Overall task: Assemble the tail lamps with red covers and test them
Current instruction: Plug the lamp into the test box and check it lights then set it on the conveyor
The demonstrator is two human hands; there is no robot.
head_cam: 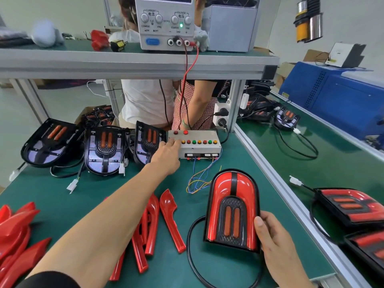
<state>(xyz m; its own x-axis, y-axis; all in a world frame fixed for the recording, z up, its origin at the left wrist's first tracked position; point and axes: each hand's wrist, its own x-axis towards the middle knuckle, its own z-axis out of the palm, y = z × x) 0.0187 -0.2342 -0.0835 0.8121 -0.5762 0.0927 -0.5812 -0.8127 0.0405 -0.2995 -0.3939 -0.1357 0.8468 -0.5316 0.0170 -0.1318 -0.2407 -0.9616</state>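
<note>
Fingers, left hand (166, 151): stretched forward and nearly straight, tips pressing the left end of the button row on the test box (194, 144); nothing gripped.

Fingers, right hand (274, 244): curled round the lower right edge of the assembled tail lamp (232, 213), thumb lying on its red face; the remaining fingers are hidden behind the lamp.

Tail lamp: in front of the test box and to its right, held tilted up off the green worktop (104, 183). Long axis runs away from the person; rounded end points toward the test box, flat end toward the person. Red cover fitted, two orange bars in the dark centre panel. Its black cable (192, 246) loops to the near left and is cut off by the lower frame edge.

Loose red covers (166, 221): lying on the worktop, near left of the test box, partly hidden under the left forearm.

Uncovered lamps (104, 150): three in a row directly left of the test box, the nearest touching it and partly screened by the left hand.

Power supply (166, 23): on the shelf above the test box, green light on; display cut off at the top.
</note>
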